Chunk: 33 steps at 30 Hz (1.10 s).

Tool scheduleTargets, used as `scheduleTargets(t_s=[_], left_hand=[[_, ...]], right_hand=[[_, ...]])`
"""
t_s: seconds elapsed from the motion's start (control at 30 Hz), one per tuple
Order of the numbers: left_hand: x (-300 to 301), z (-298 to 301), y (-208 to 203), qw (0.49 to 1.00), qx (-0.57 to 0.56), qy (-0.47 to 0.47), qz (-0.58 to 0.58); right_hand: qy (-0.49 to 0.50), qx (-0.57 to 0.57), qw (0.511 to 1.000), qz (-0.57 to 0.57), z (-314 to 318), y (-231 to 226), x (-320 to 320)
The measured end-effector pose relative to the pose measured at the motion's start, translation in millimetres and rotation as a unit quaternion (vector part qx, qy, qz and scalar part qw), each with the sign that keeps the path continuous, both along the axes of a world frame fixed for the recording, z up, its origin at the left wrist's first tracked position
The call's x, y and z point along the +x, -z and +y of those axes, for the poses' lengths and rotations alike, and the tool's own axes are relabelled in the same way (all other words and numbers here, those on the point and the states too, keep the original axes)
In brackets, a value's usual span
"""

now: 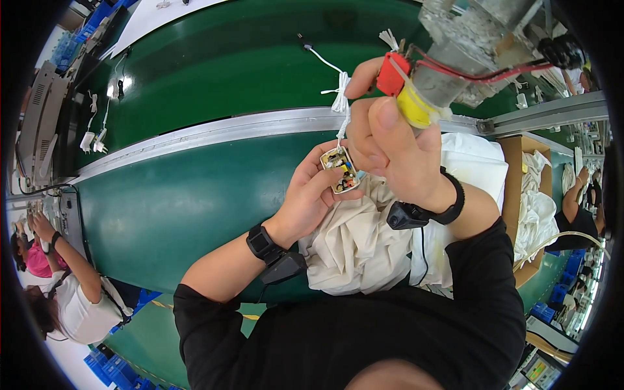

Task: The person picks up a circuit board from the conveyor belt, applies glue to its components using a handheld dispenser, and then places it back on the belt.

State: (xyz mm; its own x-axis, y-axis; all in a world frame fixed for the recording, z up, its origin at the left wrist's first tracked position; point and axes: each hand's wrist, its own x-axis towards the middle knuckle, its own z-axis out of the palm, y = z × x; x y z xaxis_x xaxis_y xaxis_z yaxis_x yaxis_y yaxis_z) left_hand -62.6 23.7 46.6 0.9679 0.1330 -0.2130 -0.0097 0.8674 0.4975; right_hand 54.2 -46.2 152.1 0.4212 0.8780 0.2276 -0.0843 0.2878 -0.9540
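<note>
The left hand (pixel 311 195) grips one open charger shell (pixel 341 169); the right hand (pixel 390 146) clasps one hanging tool (pixel 416 91). Bare green belt (pixel 195 195) lies left, cloth (pixel 354 244) near.

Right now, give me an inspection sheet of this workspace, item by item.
Surface: green belt with a metal rail across it.
Job's things: open white charger, circuit board showing, on a bundled white cord; hanging tool with yellow and red parts.
Clutter: cream cloth under the hands; cardboard box of white cloths at right.
Grips: left hand holds the charger; right hand grips the tool.
Cables: red and black wires on the tool; loose chargers with cords far left.
Surroundings: other workers seated at left and right; blue bins.
</note>
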Motion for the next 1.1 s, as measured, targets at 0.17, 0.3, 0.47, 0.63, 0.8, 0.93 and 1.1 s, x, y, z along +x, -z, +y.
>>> scheduleTargets(t_s=[0.17,0.3,0.47,0.63,0.8,0.93,1.1], left_hand=[[-1,0,-3,0.999,-0.035,0.017,-0.014],[0,-1,-6,0.995,-0.073,0.045,-0.041],[-1,-2,-5,0.992,-0.099,0.058,-0.048],[-2,-1,-4,0.992,-0.094,0.059,-0.064],[-6,3,-5,0.991,-0.098,0.062,-0.074],[-8,5,-6,0.991,-0.097,0.062,-0.073],[-9,5,-7,0.993,-0.074,0.066,-0.059]], right_hand=[[-0.013,0.006,1.0,0.009,-1,2,-4],[-0.023,0.011,1.0,-0.001,-3,7,-7],[-0.018,0.016,1.0,0.019,-5,7,-12],[-0.012,0.019,0.999,0.036,-3,10,-12],[-0.012,0.023,0.999,0.027,0,6,-16],[-0.013,0.025,1.0,0.013,2,4,-18],[-0.015,0.021,0.999,0.019,2,1,-20]])
